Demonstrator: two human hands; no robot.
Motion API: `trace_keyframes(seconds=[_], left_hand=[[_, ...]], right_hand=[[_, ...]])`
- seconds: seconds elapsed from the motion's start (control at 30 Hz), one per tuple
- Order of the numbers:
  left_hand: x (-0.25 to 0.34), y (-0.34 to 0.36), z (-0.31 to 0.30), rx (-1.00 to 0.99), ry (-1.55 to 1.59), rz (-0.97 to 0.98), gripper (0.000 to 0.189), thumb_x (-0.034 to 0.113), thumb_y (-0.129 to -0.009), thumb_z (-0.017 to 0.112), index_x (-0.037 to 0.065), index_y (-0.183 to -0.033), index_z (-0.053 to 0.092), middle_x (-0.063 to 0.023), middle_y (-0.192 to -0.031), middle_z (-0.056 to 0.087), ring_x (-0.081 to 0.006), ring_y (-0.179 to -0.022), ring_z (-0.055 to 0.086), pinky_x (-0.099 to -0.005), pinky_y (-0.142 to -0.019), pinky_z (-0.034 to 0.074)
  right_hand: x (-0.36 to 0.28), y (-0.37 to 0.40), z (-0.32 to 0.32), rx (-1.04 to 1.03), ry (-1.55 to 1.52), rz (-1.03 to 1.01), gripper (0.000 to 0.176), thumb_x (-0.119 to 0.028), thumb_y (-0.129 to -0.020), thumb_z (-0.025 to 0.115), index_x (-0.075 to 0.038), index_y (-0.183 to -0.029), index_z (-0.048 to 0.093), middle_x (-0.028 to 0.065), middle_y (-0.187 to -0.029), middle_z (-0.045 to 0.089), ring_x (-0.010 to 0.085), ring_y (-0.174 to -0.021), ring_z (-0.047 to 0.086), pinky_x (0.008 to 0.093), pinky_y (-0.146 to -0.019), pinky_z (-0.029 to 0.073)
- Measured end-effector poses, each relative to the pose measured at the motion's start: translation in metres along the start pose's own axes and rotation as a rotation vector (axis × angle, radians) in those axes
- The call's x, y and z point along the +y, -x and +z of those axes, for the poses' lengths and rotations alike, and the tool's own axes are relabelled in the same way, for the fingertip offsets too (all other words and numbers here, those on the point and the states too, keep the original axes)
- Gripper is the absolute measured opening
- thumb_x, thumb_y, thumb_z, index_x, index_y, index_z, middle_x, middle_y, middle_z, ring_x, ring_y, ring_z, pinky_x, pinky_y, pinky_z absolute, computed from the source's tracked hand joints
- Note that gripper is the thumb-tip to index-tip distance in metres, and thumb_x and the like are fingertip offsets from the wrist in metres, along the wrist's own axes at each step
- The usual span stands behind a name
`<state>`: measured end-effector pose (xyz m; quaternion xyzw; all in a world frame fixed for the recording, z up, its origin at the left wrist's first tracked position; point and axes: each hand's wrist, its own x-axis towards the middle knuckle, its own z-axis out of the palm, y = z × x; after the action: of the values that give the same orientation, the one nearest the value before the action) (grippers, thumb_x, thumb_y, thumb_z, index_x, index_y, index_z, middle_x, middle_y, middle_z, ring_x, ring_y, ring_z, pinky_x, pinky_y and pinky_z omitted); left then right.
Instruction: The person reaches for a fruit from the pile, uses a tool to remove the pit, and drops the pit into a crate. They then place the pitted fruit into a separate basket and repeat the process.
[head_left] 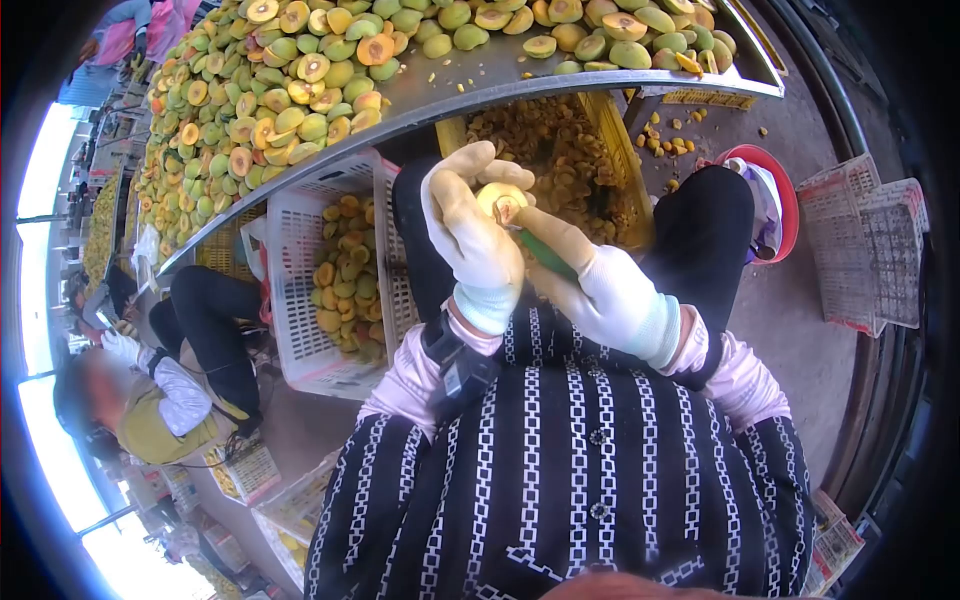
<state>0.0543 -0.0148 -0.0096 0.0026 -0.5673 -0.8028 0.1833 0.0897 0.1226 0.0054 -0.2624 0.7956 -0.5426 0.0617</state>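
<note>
In its gloved fingers my left hand (470, 225) holds a peach half (502, 203), the cut face turned up and a brown pit area at its middle. My right hand (595, 275), also in a white glove with tan fingers, is closed around a green-handled pitting tool (545, 253). The small metal tip of that tool touches the middle of the cut face. Below both hands stands a yellow crate (612, 130) with brown pits and scraps in it.
A metal table (450, 88) carries heaps of halved peaches (300, 95). On the left, a white crate (290, 260) contains more halves, and a co-worker (165, 405) sits beyond it. To the right are a red bucket (785, 200), stacked crates (870, 240) and fruit pieces on the floor.
</note>
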Motion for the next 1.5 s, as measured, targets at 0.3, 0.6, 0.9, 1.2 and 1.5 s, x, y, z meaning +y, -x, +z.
trace_keyframes(seconds=[0.3, 0.6, 0.9, 1.2, 1.5], left_hand=[[-0.003, -0.008, -0.001, 0.048, 0.018, 0.099, 0.042, 0.038, -0.099, 0.035, 0.001, -0.107, 0.051, -0.0145, -0.079, 0.061, -0.0204, -0.065, 0.060, -0.0284, -0.057, 0.051], [-0.006, -0.017, -0.019, -0.067, 0.214, -0.379, 0.039, 0.036, -0.098, 0.041, -0.001, -0.103, 0.054, -0.0154, -0.072, 0.063, -0.0253, -0.058, 0.063, -0.0304, -0.052, 0.052], [-0.013, -0.016, -0.020, -0.026, 0.158, -0.245, 0.043, 0.040, -0.099, 0.040, -0.001, -0.105, 0.051, -0.0181, -0.069, 0.063, -0.0256, -0.055, 0.063, -0.0311, -0.052, 0.052], [-0.031, -0.018, -0.032, 0.028, 0.246, -0.454, 0.043, 0.041, -0.099, 0.041, 0.000, -0.110, 0.051, -0.0180, -0.075, 0.064, -0.0299, -0.059, 0.065, -0.0372, -0.054, 0.054], [-0.051, -0.020, -0.016, 0.279, 0.453, -0.613, 0.038, 0.044, -0.095, 0.044, 0.010, -0.111, 0.050, -0.0142, -0.084, 0.063, -0.0312, -0.062, 0.063, -0.0421, -0.052, 0.052]], right_hand=[[-0.024, -0.009, -0.003, -0.117, -0.503, 0.461, 0.049, -0.011, -0.091, 0.056, -0.009, -0.137, 0.039, 0.0091, -0.072, 0.061, 0.0194, -0.056, 0.060, 0.0350, -0.056, 0.050], [-0.002, -0.008, 0.006, -0.014, -0.182, -0.003, 0.051, -0.011, -0.090, 0.056, -0.011, -0.138, 0.037, 0.0131, -0.068, 0.059, 0.0240, -0.053, 0.061, 0.0340, -0.051, 0.049], [-0.014, -0.018, -0.011, -0.223, -0.867, 0.659, 0.062, -0.024, -0.088, 0.057, 0.005, -0.137, 0.030, 0.0056, -0.065, 0.055, 0.0110, -0.038, 0.048, 0.0213, -0.035, 0.038], [-0.010, -0.018, 0.007, -0.150, -0.659, 0.664, 0.052, -0.020, -0.091, 0.056, -0.002, -0.136, 0.038, 0.0044, -0.066, 0.053, 0.0093, -0.040, 0.047, 0.0207, -0.037, 0.040], [0.012, -0.014, 0.017, -0.032, -0.834, 0.600, 0.054, -0.023, -0.094, 0.052, -0.006, -0.141, 0.033, 0.0058, -0.067, 0.052, 0.0093, -0.039, 0.044, 0.0207, -0.036, 0.038]])
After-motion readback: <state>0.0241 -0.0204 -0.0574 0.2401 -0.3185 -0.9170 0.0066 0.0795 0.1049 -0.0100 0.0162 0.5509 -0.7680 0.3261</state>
